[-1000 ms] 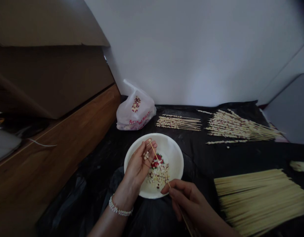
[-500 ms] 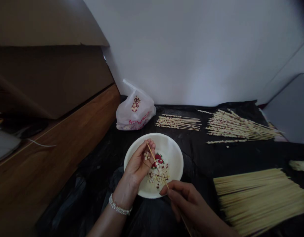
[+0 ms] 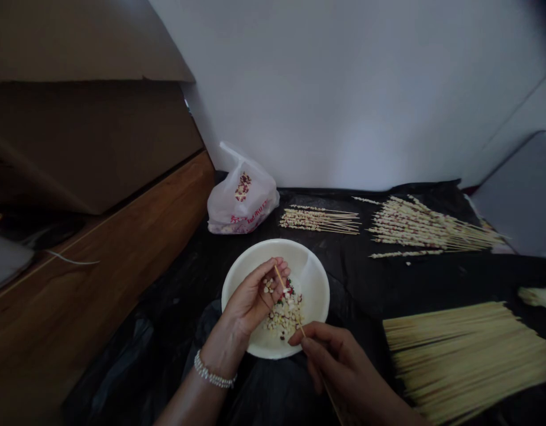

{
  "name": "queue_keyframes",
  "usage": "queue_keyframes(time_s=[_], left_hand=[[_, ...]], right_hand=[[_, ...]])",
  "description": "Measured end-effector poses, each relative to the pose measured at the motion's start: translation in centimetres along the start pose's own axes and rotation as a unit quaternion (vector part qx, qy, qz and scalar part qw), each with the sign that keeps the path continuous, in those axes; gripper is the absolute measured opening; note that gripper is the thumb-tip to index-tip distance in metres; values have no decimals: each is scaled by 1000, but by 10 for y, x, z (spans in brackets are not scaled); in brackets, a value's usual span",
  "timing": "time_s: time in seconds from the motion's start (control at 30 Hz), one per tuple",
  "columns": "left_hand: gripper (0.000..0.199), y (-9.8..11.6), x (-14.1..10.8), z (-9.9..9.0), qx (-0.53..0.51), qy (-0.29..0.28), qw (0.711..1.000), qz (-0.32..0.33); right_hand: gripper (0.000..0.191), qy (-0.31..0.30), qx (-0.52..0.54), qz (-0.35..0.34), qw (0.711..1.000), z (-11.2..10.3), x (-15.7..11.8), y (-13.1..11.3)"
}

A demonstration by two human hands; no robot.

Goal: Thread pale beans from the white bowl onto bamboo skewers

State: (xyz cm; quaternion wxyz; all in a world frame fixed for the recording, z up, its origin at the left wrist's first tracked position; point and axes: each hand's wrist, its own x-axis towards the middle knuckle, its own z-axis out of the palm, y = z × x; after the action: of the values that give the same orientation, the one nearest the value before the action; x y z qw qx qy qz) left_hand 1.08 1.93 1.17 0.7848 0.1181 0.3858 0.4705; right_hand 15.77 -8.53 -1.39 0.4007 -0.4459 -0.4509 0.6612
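Observation:
My left hand (image 3: 254, 300) is cupped, palm up, over a white bowl (image 3: 317, 284), with a few small pale pieces (image 3: 268, 286) lying in its curled fingers. Between thumb and fingertips of my right hand (image 3: 339, 354) is a thin bamboo skewer (image 3: 280, 277), slanting up and left across the bowl. Its tip reaches the fingers of my left hand, and a whitish piece seems to sit on it partway down. Loose cream and dark-red pieces (image 3: 282, 319) cover part of the bowl's bottom, beside a red and green printed pattern.
Behind the bowl stands a white plastic bag (image 3: 244, 204) with red print. Loaded skewers lie in a small group (image 3: 319, 219) and a larger pile (image 3: 414, 226). Many bare skewers (image 3: 468, 355) lie at right on black plastic sheeting (image 3: 357, 284). Wooden board (image 3: 99, 296) and cardboard box (image 3: 90, 142) flank the left.
My left hand has shifted slightly right and down, with the skewer's tip among its fingers. My right hand has barely moved and keeps its pinch.

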Motion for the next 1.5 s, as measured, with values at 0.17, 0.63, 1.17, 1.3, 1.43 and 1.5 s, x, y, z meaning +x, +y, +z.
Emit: queue_keyframes(time_s=[0.17, 0.63, 1.17, 1.3, 1.43, 1.5], left_hand=[[9, -2, 1, -3, 50, -15, 999, 0], [14, -3, -2, -1, 0, 5, 1000, -7], [18, -5, -6, 3, 9, 60, 997, 38], [17, -6, -6, 3, 15, 64, 997, 49], [16, -8, -6, 2, 38, 59, 994, 80], [13, -9, -4, 2, 39, 60, 994, 81]], right_hand=[[31, 9, -9, -6, 1000, 0, -1, 0], [38, -2, 13, 17, 1000, -5, 3, 0], [33, -10, 38, 28, 999, -4, 1, 8], [34, -11, 33, 18, 999, -4, 3, 9], [36, -6, 33, 32, 999, -4, 3, 9], [36, -15, 26, 28, 999, -4, 3, 9]])
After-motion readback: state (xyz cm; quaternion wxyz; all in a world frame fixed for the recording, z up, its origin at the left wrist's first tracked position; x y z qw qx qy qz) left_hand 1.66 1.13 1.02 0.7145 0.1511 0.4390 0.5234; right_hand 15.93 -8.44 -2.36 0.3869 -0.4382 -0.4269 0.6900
